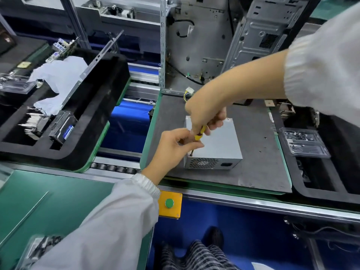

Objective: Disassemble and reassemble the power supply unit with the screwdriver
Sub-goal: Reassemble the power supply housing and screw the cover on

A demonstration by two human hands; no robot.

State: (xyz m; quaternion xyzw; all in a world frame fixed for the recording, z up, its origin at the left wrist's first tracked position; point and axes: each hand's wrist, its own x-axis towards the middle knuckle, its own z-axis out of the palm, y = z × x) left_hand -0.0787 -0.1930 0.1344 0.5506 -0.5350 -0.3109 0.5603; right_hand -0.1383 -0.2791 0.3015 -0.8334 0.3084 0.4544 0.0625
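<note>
Gripping the yellow-handled screwdriver (200, 131), the right hand (206, 114) drives its tip at the stiff, heavy-looking power supply unit (220, 145) on the grey mat (259, 162), while the left hand (173, 145) pinches the shaft.

So: one power supply unit (216, 145), one screwdriver (200, 133), two black foam trays (109, 106) (331, 193), one green button (169, 203).

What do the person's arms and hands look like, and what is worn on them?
Both arms wear loose white sleeves with ribbed, gathered cuffs. The left hand and right hand are bare: no gloves, rings or watch show. The right sleeve is pushed further up the forearm.
</note>
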